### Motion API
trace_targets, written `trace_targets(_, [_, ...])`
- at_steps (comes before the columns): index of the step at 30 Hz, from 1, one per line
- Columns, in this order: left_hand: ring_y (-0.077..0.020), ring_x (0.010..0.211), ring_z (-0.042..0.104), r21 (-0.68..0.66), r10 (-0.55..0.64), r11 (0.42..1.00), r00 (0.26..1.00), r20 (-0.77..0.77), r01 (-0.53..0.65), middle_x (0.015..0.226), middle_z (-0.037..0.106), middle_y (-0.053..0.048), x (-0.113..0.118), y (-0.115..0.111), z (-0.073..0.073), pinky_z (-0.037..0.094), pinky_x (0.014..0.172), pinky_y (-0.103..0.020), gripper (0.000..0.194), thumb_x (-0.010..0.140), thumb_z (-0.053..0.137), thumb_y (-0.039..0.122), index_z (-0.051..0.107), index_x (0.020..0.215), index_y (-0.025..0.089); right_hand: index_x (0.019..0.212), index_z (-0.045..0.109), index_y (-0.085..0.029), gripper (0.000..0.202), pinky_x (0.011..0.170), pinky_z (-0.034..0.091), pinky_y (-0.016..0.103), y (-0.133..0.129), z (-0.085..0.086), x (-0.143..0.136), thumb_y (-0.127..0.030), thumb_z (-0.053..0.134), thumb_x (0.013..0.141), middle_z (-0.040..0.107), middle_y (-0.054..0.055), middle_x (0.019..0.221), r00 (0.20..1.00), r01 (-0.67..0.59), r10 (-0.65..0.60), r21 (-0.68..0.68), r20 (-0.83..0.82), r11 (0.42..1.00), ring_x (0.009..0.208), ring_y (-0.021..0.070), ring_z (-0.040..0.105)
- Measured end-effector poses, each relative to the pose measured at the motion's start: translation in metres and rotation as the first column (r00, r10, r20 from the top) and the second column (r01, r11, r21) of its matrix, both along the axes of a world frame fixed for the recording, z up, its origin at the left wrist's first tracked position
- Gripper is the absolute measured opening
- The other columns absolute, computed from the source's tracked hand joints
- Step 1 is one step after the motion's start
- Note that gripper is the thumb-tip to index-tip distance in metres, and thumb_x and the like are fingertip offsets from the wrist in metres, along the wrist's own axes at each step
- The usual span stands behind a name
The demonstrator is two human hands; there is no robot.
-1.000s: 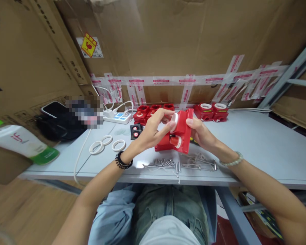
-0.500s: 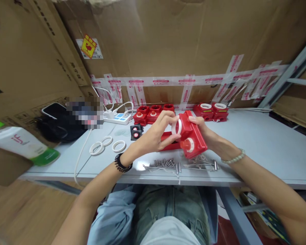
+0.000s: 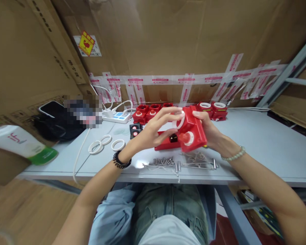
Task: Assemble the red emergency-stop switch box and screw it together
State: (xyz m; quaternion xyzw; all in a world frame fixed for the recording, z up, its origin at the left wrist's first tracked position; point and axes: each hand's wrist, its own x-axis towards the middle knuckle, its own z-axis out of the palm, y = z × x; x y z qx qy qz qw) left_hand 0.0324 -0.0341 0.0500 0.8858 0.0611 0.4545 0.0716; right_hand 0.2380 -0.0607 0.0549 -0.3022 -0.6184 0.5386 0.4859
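Observation:
Above the desk, my right hand (image 3: 212, 132) is closed around the side of a red plastic housing (image 3: 194, 123), held tilted. A round red button (image 3: 185, 138) with a white collar sticks out of its lower part. My left hand (image 3: 151, 132) pinches a white ring (image 3: 181, 121) between fingers and thumb at the housing's round upper opening. Whether the ring is seated there, I cannot tell. Behind and below lies a red open part (image 3: 164, 144) with a black piece in it, partly covered by my left hand and the housing.
Loose white rings (image 3: 118, 145) lie at left, near black switch pieces (image 3: 135, 130). Metal pins (image 3: 165, 161) and thin rods lie near the front edge. More red housings (image 3: 219, 111) stand at the back, beside a power strip (image 3: 119, 117). A bottle (image 3: 20, 143) is far left.
The red housing has turned and shifted slightly left and up in my right hand. My left fingers have moved over the ring's upper edge. More of the red part beneath shows.

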Motion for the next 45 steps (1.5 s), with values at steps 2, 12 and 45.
trace_targets(2, [-0.0254,0.134,0.047,-0.135,-0.02,0.99,0.998,0.061,0.028,0.14,0.052,-0.01,0.0,0.003,0.0,0.045,0.11,-0.047,0.036,0.097,0.052,0.031,0.052,0.133,0.028,0.099,0.065,-0.022,0.036,0.073,0.059,0.035,0.002,-0.003,-0.001,-0.053,0.06,0.081,0.073,0.005,0.091,0.994,-0.087,0.083,-0.051,-0.072,0.995,0.078,0.0195,0.07])
trace_targets(12, [-0.0279,0.126,0.054,-0.326,0.063,0.942,0.996,-0.056,-0.078,0.145,0.051,-0.01,0.0,-0.001,0.002,0.043,0.111,-0.045,0.068,0.082,0.071,0.04,0.042,0.142,0.025,0.115,0.05,-0.028,0.058,0.093,0.055,0.04,0.004,-0.01,0.001,-0.037,0.083,0.068,0.067,0.003,0.115,0.986,0.165,-0.168,0.218,-0.005,0.962,0.103,0.0214,0.067])
trace_targets(45, [-0.0182,0.074,0.062,-0.185,0.427,0.658,0.564,-0.707,-0.73,0.084,0.072,-0.004,-0.113,0.055,-0.03,0.045,0.068,-0.028,0.017,0.073,0.064,0.029,0.069,0.086,0.019,0.108,0.058,-0.021,0.066,0.087,0.053,0.05,0.026,-0.006,0.026,-0.053,0.086,0.057,0.069,0.009,0.104,0.672,0.447,-0.692,0.6,0.264,0.663,0.096,0.0287,0.066])
